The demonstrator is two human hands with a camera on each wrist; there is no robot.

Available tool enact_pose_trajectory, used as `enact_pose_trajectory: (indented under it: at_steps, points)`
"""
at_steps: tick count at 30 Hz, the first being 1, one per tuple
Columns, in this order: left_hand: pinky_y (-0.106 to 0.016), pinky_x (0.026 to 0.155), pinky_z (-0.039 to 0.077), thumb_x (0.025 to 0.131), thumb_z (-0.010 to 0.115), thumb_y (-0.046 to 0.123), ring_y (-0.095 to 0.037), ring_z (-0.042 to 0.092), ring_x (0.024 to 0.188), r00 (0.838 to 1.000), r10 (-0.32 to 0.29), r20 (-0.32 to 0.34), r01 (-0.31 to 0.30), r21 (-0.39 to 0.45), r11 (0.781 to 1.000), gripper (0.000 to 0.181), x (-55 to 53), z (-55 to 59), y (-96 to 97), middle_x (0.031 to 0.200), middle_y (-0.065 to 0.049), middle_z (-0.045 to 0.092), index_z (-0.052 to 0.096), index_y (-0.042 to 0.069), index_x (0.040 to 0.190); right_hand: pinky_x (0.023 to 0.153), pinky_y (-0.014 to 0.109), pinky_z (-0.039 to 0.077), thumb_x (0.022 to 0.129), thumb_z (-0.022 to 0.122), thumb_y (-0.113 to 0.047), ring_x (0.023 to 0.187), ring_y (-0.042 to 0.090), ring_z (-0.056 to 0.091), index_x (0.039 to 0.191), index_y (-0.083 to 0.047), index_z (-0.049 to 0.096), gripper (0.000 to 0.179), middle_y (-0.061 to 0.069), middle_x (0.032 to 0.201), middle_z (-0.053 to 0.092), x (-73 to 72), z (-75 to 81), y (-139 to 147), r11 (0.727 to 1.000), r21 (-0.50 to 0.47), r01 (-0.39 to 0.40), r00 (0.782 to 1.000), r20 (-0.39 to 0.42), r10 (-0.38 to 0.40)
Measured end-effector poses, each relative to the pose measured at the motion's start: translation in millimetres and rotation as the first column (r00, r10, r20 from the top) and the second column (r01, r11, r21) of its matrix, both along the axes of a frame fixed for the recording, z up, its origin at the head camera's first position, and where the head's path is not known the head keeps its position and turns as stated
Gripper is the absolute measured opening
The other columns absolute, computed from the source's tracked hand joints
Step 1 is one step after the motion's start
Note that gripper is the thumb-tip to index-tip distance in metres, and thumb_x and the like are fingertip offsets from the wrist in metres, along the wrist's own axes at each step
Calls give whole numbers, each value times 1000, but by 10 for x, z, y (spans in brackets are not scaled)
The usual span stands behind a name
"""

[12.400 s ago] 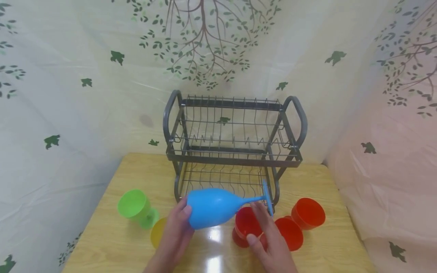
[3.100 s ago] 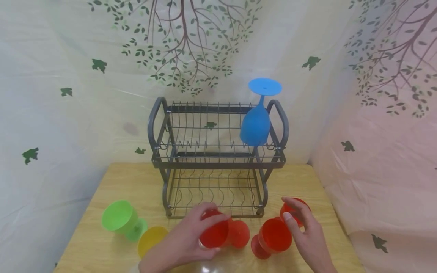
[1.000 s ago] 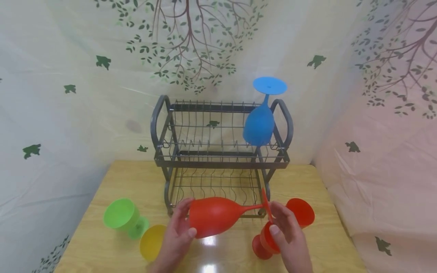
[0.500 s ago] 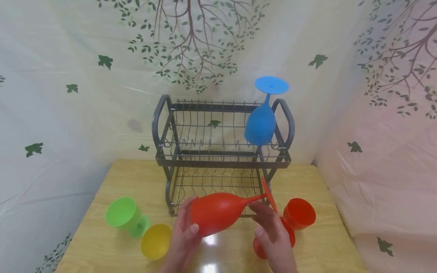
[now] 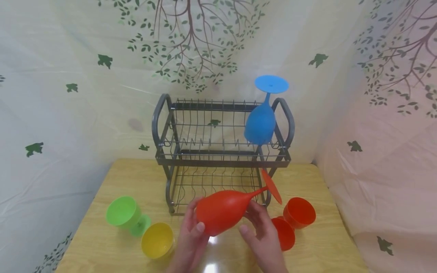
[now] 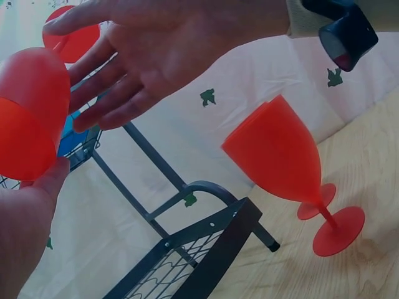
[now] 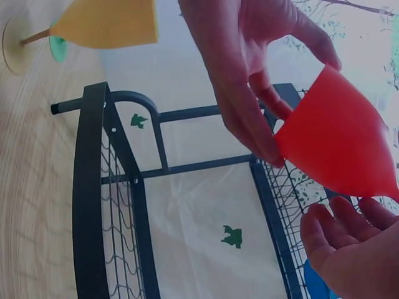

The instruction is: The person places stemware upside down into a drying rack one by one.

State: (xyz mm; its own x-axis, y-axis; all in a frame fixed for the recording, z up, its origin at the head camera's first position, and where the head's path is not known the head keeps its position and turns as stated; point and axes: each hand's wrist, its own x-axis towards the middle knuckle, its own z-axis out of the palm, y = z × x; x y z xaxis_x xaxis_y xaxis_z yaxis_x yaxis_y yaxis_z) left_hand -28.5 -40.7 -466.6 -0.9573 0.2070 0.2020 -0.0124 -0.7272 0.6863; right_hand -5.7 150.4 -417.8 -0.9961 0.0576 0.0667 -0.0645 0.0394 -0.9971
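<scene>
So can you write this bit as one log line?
left hand: holds red cup, tilted; right hand: near its stem, touch unclear; blue cup: upside down on upper rack; yellow cup: on table

A two-tier black metal wire rack (image 5: 223, 163) is standing across the back, its looped handles and uprights obstructing sideways reach. An upside-down blue plastic stemmed goblet (image 5: 260, 125) is filling the upper tier's right end; free room is extending leftward from it. The tilted red plastic stemmed goblet (image 5: 222, 212), with the left hand (image 5: 192, 237) gripping its bowl and the right hand (image 5: 262, 237) just beside it, is blocking the lower tier's front. Green (image 5: 123, 212) and yellow (image 5: 157, 240) plastic goblets are crowding the left hand's outer side; two red plastic goblets (image 5: 299, 213) are crowding the right's
</scene>
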Motion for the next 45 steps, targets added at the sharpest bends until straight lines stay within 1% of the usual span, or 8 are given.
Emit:
enact_pose_trajectory:
  at_steps: [20, 28, 32, 35, 37, 39, 42, 45]
  points:
    - [-43, 117, 41, 98, 62, 7, -28, 51, 136, 999, -41, 11, 41, -21, 999, 65, 26, -34, 9, 155, -10, 47, 36, 14, 157, 100, 20, 50, 96, 73, -10, 131, 19, 58, 147, -5, 46, 58, 10, 145, 57, -44, 62, -70, 997, -25, 69, 996, 59, -67]
    - [-42, 117, 40, 97, 63, 14, -29, 46, 142, 998, -63, 24, 66, -160, 985, 71, 33, -1, -45, 162, -9, 40, 31, 17, 161, 101, 23, 51, 91, 79, -12, 129, 21, 59, 143, -14, 52, 58, 2, 140, 61, -17, 129, -63, 995, 15, 100, 995, 29, -100]
    - [-38, 116, 41, 97, 57, 1, -22, 47, 143, 1000, 5, -15, -8, -204, 979, 65, 34, 78, -59, 159, -4, 44, 39, 16, 158, 100, 21, 51, 92, 77, -9, 126, 18, 60, 140, -12, 53, 54, 2, 137, 62, -31, 160, -45, 993, 10, 119, 993, 4, -119]
    - [-36, 116, 41, 95, 48, -10, -20, 47, 143, 982, 95, -166, -136, -253, 958, 60, 22, 147, -114, 156, -7, 47, 43, 5, 153, 100, 22, 52, 92, 78, -10, 124, 19, 60, 140, -12, 53, 55, 1, 137, 62, -43, 193, -13, 989, 9, 146, 989, 22, -146]
    - [-33, 117, 38, 97, 46, -11, -17, 45, 144, 948, 145, -282, -235, -320, 918, 57, 20, 188, -189, 158, -11, 45, 41, 0, 153, 99, 22, 52, 92, 79, -13, 123, 20, 60, 142, -15, 52, 56, 0, 137, 61, -54, 218, 16, 987, 13, 162, 986, 42, -162]
    - [-31, 119, 35, 96, 46, -11, -19, 42, 146, 875, 182, -448, -380, -404, 832, 58, -4, 222, -275, 159, -18, 42, 37, -7, 153, 99, 23, 53, 92, 79, -14, 121, 21, 60, 141, -16, 53, 56, -1, 136, 62, -67, 243, 43, 984, 23, 175, 983, 43, -176]
    - [-27, 122, 29, 92, 53, -4, -22, 39, 148, 729, 217, -649, -622, -496, 606, 62, -74, 321, -391, 159, -18, 42, 41, -4, 152, 96, 23, 55, 93, 79, -13, 120, 21, 61, 141, -16, 53, 55, 0, 136, 63, -88, 278, 89, 982, 40, 184, 983, 19, -184]
    - [-36, 126, 24, 92, 58, 12, -35, 33, 151, 514, 196, -835, -832, -429, 352, 62, -224, 458, -479, 157, -24, 41, 44, -10, 148, 96, 23, 55, 92, 79, -12, 121, 22, 61, 140, -15, 53, 55, 0, 135, 63, -112, 326, 128, 980, 52, 194, 981, -15, -194]
